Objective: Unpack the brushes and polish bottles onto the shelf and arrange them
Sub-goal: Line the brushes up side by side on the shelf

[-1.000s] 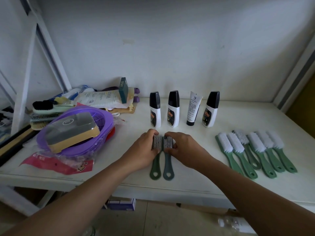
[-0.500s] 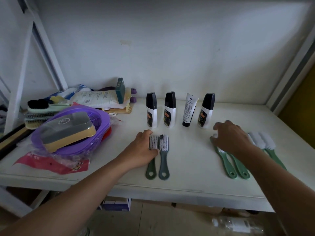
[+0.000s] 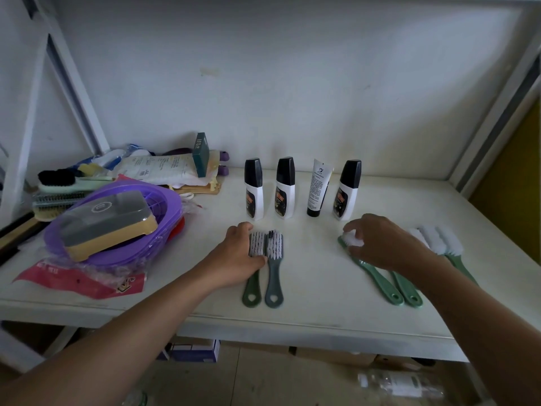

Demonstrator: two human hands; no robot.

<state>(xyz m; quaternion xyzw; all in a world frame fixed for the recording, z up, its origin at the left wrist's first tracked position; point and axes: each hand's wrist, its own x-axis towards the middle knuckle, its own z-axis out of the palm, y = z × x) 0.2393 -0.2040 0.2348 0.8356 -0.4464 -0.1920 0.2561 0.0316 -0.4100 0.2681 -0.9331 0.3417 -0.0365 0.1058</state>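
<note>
Two dark green brushes (image 3: 273, 276) lie side by side near the front of the white shelf (image 3: 316, 315), bristles up. My left hand (image 3: 235, 259) rests against the left one, thumb across its neck. To the right lie several light green brushes (image 3: 377, 278) with white bristles. My right hand (image 3: 383, 244) covers their heads, fingers curled over the leftmost one. Three black-capped polish bottles (image 3: 284, 189) and a white tube (image 3: 318, 187) stand upright in a row behind.
A purple basket (image 3: 164, 206) holding a tan box with a grey lid sits at the left on red plastic wrap. Behind it are other brushes (image 3: 58, 183), packets and a dark green box (image 3: 200, 155). Cardboard boxes lie on the floor below.
My right hand left the two dark brushes and moved right onto the light green brushes. My left hand stayed at the dark brushes.
</note>
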